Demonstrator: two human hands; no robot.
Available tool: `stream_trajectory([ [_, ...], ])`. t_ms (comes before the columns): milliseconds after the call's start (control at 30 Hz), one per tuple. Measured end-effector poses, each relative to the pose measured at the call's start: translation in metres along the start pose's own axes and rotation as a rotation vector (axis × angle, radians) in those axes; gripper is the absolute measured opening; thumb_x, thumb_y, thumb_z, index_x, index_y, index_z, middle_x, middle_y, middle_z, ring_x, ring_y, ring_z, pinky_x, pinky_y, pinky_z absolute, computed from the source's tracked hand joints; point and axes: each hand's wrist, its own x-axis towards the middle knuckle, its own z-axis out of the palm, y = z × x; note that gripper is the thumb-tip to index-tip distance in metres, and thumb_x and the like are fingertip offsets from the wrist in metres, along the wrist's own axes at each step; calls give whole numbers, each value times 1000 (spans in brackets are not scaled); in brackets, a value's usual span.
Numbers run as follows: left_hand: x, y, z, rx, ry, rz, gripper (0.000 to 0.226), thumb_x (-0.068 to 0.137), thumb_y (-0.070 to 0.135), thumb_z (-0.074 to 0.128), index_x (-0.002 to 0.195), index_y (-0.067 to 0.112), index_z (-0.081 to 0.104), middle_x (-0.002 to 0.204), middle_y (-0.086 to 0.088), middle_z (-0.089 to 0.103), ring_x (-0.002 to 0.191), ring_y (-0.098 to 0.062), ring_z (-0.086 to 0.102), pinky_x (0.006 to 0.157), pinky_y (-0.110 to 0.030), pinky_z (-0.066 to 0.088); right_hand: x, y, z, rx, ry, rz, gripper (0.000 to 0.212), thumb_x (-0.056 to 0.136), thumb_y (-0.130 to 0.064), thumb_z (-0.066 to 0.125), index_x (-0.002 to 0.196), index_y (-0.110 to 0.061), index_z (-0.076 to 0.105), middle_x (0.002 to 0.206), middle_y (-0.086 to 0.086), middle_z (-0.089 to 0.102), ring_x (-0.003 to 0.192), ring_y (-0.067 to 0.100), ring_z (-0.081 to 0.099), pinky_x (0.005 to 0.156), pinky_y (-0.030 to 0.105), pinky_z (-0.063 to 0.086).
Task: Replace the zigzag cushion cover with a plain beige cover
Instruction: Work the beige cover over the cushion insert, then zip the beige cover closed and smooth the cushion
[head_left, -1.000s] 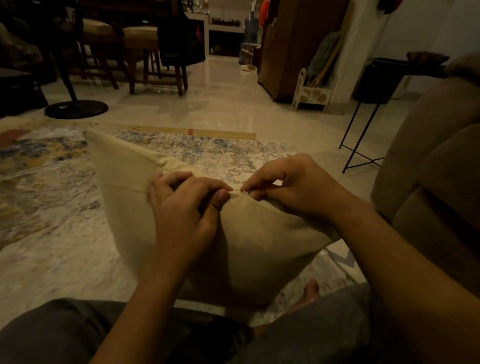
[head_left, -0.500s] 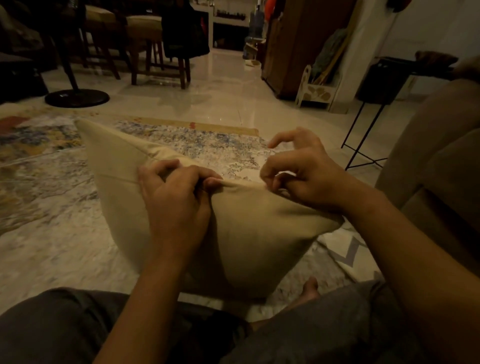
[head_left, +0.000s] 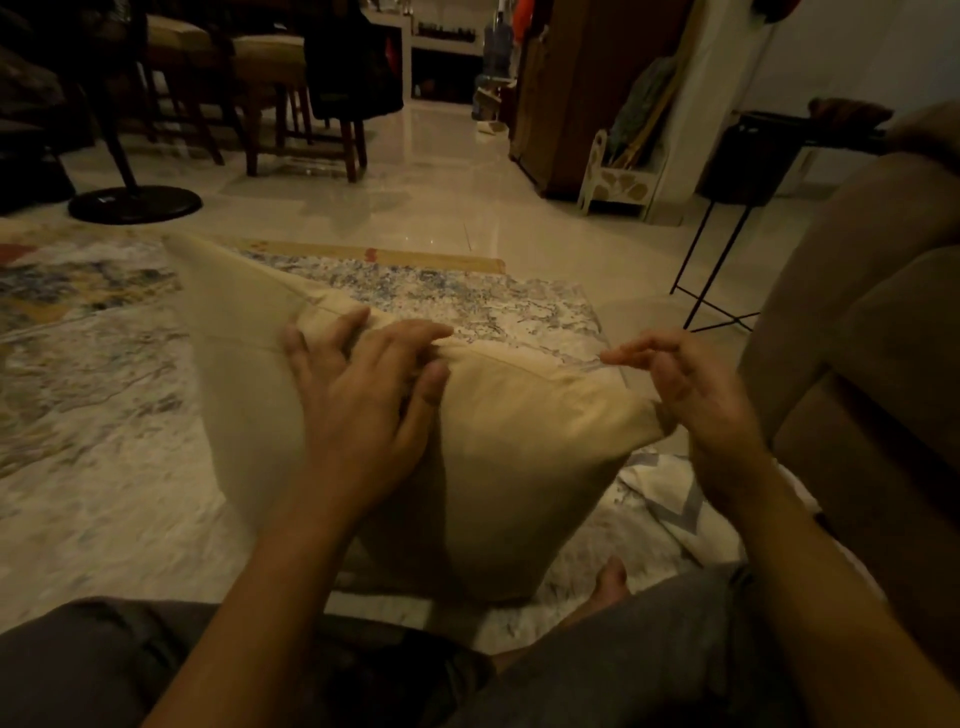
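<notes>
The cushion in its plain beige cover (head_left: 519, 441) stands on one edge on the patterned rug (head_left: 104, 415) in front of my knees, its upper seam running from a far-left corner down to a corner on the right. My left hand (head_left: 363, 395) lies across that top seam near the middle, fingers spread and bent over the far side, thumb pressing the near face, so this grip is loose, resting on the fabric rather than clamped on it. My right hand (head_left: 685, 389) hangs just beside the right-hand corner of the cushion, palm turned inward, fingers half uncurled and pointing left; its grip is open and it holds nothing, though the heel of the hand sits very near the cover's corner and I cannot tell whether it touches. Below that hand, on the rug beside the cushion, lies the zigzag cover (head_left: 675, 504), pale with a grey chevron stripe, crumpled and partly hidden behind my forearm. My toes (head_left: 613, 582) show under the cushion's lower edge, between my legs in dark trousers (head_left: 649, 649). To my right rises the brown sofa arm (head_left: 857, 338). Farther off across the glossy tile floor (head_left: 441, 208) are a black wire-legged stand (head_left: 727, 270), wooden stools (head_left: 270, 93) and the round black base of a floor fan (head_left: 135, 205).
</notes>
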Motion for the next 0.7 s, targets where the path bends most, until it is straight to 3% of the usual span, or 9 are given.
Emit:
stream_trajectory([
  [67, -1, 2, 1, 123, -103, 12, 49, 96, 59, 25, 143, 47, 34, 158, 2, 29, 147, -26, 12, 114, -65, -6, -14, 16, 14, 154, -44, 76, 69, 69, -78, 63, 125, -38, 54, 131, -7, 61, 120, 15, 58, 92, 37, 54],
  [167, 8, -30, -11, 195, -104, -145, 58, 91, 71, 21, 146, 54, 20, 163, -1, -1, 149, -26, -2, 113, -59, -16, -29, 48, 40, 311, 0, 217, 99, 51, -66, 83, 138, -40, 44, 138, -9, 55, 125, 17, 55, 93, 35, 54],
  [233, 13, -71, -23, 144, 20, -373, 61, 87, 76, 29, 144, 55, 22, 163, -6, 5, 149, -32, 4, 116, -61, -3, -30, 66, 51, 413, 87, 290, 108, 46, -65, 89, 140, -41, 42, 139, -10, 56, 129, 17, 53, 105, 46, 46],
  [300, 8, -111, -21, -159, 117, -626, 68, 85, 74, 45, 145, 53, 21, 161, -5, 15, 147, -31, 15, 115, -56, 18, -25, 77, 59, 471, 120, 301, 103, 48, -64, 89, 138, -50, 42, 138, -15, 56, 128, 13, 54, 106, 47, 44],
  [400, -30, -139, 11, -794, -73, -982, 89, 77, 80, 49, 151, 39, 23, 153, 6, 34, 140, -21, 32, 108, -41, 30, -18, 89, 72, 548, 103, 381, 97, 41, -66, 90, 127, -54, 47, 130, -18, 62, 118, 7, 60, 100, 41, 48],
  [467, -49, -146, 29, -814, -193, -1003, 92, 74, 85, 46, 149, 35, 31, 145, 10, 44, 136, -20, 39, 106, -40, 34, -12, 97, 78, 526, 121, 455, 102, 38, -71, 88, 129, -46, 49, 131, -13, 62, 117, 11, 61, 104, 45, 47],
  [633, -45, -141, 43, -643, -117, -889, 65, 94, 56, 48, 147, 23, 33, 142, -5, 49, 117, -20, 50, 96, -36, 39, 21, 109, 74, 435, 335, 473, 71, 63, -68, 79, 124, -35, 62, 118, -8, 70, 108, 19, 66, 98, 50, 52],
  [700, -52, -141, 49, -671, -135, -888, 65, 94, 55, 48, 148, 24, 31, 144, -4, 48, 114, -18, 48, 97, -35, 39, 30, 121, 71, 407, 366, 434, 74, 66, -71, 75, 130, -38, 58, 125, -8, 67, 112, 21, 64, 98, 48, 51],
])
